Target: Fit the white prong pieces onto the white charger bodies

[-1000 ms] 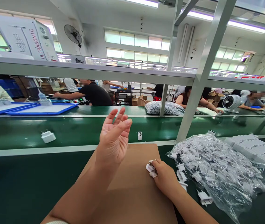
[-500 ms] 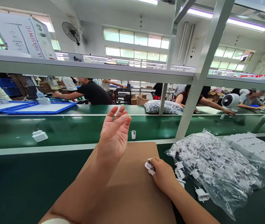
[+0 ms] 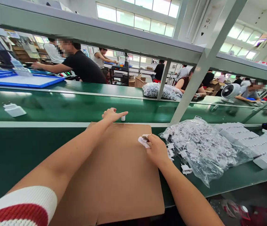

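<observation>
The left hand (image 3: 111, 116) is stretched out above the green belt (image 3: 77, 108), with its fingers apart and its thumb pointing to the side. This grip is spread, and I do not see anything inside it. Just under the thumb stands a small white housing (image 3: 123, 118) on the belt, partly covered by the thumb; whether the skin touches it, I cannot tell.

The grip of the right hand (image 3: 156, 150) pinches a white piece (image 3: 143, 142) between thumb and fingers, above the right part of the cardboard sheet (image 3: 119, 169). The fingers hide much of this piece, so its full shape is not clear.

Both white things look like hard, smooth plastic. I judge them to be light and stiff, so they should not bend under a normal pinch, but the smooth sides may slip a little. For the housing, the best hold is probably by two opposite side walls, with thumb and forefinger, because it is small and could tip if pushed from the top. The white piece is better held by its edges.

Beside the right hand, on the table (image 3: 18, 157), a clear bag (image 3: 199, 150) carries many white plug parts, and one loose plug part (image 3: 186, 169) lies near it.
</observation>
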Demonstrator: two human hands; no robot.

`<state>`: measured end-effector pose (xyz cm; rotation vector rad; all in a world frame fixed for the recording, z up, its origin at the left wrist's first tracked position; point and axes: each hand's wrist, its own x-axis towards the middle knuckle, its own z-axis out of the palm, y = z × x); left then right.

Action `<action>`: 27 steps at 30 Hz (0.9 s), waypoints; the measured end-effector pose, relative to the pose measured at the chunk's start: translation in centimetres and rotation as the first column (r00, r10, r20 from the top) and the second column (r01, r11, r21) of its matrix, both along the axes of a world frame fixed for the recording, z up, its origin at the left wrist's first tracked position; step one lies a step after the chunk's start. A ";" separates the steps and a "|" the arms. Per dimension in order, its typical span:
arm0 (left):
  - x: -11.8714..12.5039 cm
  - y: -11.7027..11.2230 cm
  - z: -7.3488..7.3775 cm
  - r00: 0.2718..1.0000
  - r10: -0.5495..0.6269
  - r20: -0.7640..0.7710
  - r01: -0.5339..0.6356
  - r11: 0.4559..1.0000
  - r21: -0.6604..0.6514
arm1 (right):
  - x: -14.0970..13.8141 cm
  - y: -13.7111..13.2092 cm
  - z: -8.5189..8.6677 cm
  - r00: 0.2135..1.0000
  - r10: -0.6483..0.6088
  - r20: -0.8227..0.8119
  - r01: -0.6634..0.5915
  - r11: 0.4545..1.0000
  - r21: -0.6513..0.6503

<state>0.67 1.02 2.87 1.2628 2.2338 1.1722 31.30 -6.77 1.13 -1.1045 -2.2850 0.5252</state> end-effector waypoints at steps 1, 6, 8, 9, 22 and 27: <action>0.0 -0.1 -1.2 0.999 0.002 -0.041 -0.004 0.999 -0.038 | -0.1 0.1 -0.2 0.993 0.004 -0.119 -0.010 0.999 -0.052; 0.6 -0.2 -3.2 0.973 -0.051 -0.225 0.029 0.995 -0.099 | -0.8 0.8 -0.6 0.835 -0.123 -0.537 -0.181 0.860 -0.477; 1.0 -0.5 -2.8 0.960 -0.070 -0.269 0.047 0.995 -0.091 | -0.9 0.8 -0.3 0.782 -0.165 -0.602 -0.258 0.793 -0.553; 1.3 -0.9 -2.5 0.955 -0.085 -0.284 0.063 0.994 -0.087 | -1.0 0.8 -0.1 0.757 -0.180 -0.628 -0.286 0.774 -0.566; 9.0 -17.1 -5.1 0.813 -0.565 -0.145 0.576 0.816 0.053 | -0.7 0.0 0.5 0.758 -0.105 -0.643 -0.356 0.760 -0.544; 8.6 -16.6 -6.2 0.805 -0.588 -0.075 0.593 0.792 0.149 | -1.4 -1.2 0.8 0.780 -0.008 -0.626 -0.409 0.752 -0.518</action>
